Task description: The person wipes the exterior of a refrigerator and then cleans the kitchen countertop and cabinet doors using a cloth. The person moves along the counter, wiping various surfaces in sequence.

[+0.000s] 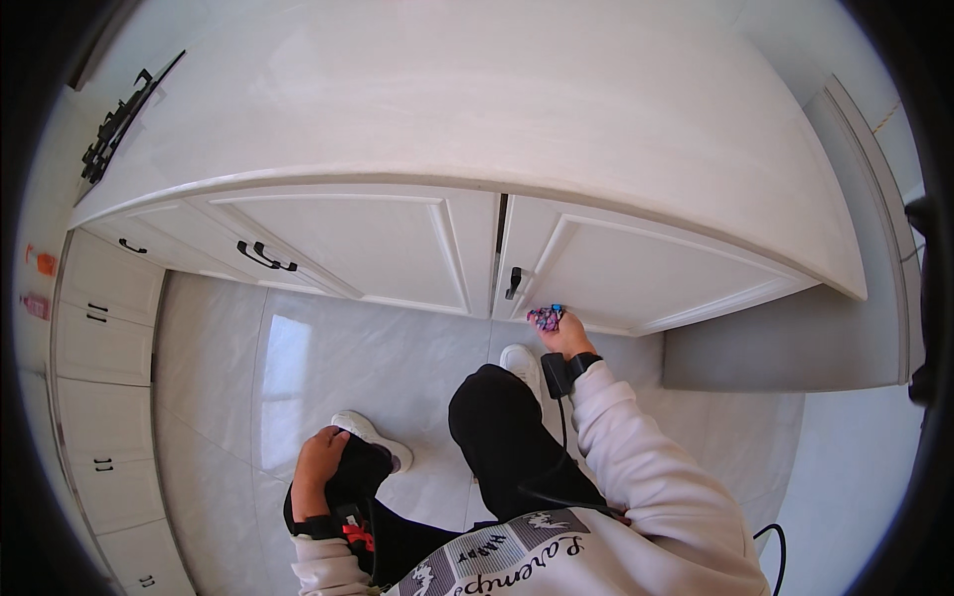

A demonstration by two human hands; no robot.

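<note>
A crumpled multicoloured cloth (548, 318), pink, blue and dark, is held in my right hand (570, 337). The cloth is against or very close to the lower edge of a white cabinet door (648, 272), below its black handle (513, 283); contact cannot be made out. My left hand (320, 456) rests over my bent left knee in black trousers, holding nothing, with the thumb a little apart from the fingers.
A pale countertop (477, 104) overhangs the doors, with a black gas hob (123, 127) at far left. More white cabinets (104, 343) line the left wall. A cable (564, 432) hangs from my right wrist. A grey panel (775, 350) stands at right above the tiled floor (216, 357).
</note>
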